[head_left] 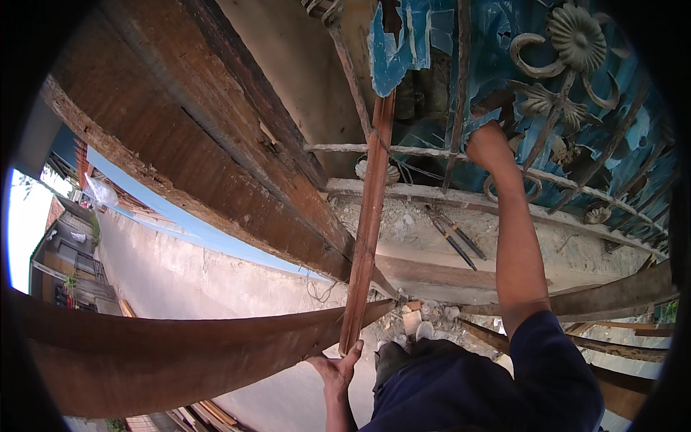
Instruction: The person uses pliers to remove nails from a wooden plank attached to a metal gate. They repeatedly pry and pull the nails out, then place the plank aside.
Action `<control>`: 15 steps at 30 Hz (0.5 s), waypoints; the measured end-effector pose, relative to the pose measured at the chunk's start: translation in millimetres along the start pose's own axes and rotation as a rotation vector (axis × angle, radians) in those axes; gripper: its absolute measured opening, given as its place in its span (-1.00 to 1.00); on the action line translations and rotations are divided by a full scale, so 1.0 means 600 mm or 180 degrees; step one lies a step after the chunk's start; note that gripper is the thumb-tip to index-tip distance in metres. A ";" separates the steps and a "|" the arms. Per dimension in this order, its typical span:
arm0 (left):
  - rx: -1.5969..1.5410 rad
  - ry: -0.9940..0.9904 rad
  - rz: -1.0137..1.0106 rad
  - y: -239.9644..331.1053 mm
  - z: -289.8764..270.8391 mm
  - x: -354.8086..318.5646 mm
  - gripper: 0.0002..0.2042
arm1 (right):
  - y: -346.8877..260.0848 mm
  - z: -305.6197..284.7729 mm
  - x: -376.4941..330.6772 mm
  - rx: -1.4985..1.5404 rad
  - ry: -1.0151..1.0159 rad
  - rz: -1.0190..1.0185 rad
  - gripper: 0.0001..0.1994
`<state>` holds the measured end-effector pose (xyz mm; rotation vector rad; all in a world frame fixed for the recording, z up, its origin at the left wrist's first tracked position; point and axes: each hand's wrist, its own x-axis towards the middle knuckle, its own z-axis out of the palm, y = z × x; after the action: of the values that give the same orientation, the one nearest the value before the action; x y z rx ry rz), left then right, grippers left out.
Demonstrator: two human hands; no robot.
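Note:
My left hand (335, 371) grips the lower end of a long reddish-brown wooden strip (367, 245), its thumb along the near side. The strip leans upward past a rusty metal grille (432, 153), and its top goes behind a torn blue plastic sheet (396, 54). With the arm stretched out, my right hand (491, 147) is closed at the grille, among ragged blue plastic. Its fingertips are hidden, so what it holds does not show. Between the two arms, a pair of pliers (456, 239) with black and yellow handles rests on the dusty ledge.
A thick wooden frame (209, 165) slants across the left, and a broad brown board (180, 356) lies below it. Cast flower ornaments (576, 36) stick out from the grille. Broken rubble (414, 320) covers the ground near my feet. More boards (619, 349) lie at the right.

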<state>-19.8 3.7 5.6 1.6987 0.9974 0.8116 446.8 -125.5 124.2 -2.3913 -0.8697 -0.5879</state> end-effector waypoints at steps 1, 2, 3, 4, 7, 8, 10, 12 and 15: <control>-0.0058 0.0050 0.0068 -0.004 0.000 0.000 0.15 | -0.002 -0.001 0.000 -0.0034 -0.0055 0.0007 -0.79; -0.0114 0.0099 0.0138 -0.006 0.000 0.000 0.12 | -0.005 -0.002 0.001 -0.0070 -0.0109 0.0014 -0.79; -0.0054 0.0032 0.0046 -0.004 -0.002 -0.001 0.15 | -0.006 -0.003 0.001 -0.0110 -0.0161 0.0028 -0.79; 0.0005 -0.0037 -0.0046 -0.002 -0.004 0.000 0.17 | -0.006 -0.004 0.001 -0.0098 -0.0149 0.0005 -0.78; 0.0099 -0.0102 -0.0211 0.002 -0.005 0.000 0.20 | 0.007 0.002 0.003 -0.0044 -0.0086 -0.0141 -0.76; 0.0116 -0.0103 -0.0246 0.003 -0.005 0.000 0.21 | 0.018 0.008 0.005 -0.0017 -0.0047 -0.0252 -0.75; 0.0007 -0.0141 -0.0276 0.012 -0.003 0.001 0.22 | 0.017 0.012 0.006 -0.0011 0.0011 -0.0400 -0.74; -0.0007 -0.0165 -0.0244 0.013 -0.005 0.001 0.23 | 0.014 0.008 0.006 -0.0048 0.0055 -0.0474 -0.74; 0.0099 -0.0170 -0.0153 0.003 -0.006 0.002 0.24 | 0.010 0.007 0.007 -0.0011 0.0009 -0.0324 -0.74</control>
<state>-22.0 6.0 8.8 1.7077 1.0151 0.7192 454.5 -125.1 121.5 -2.3596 -0.9943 -0.6323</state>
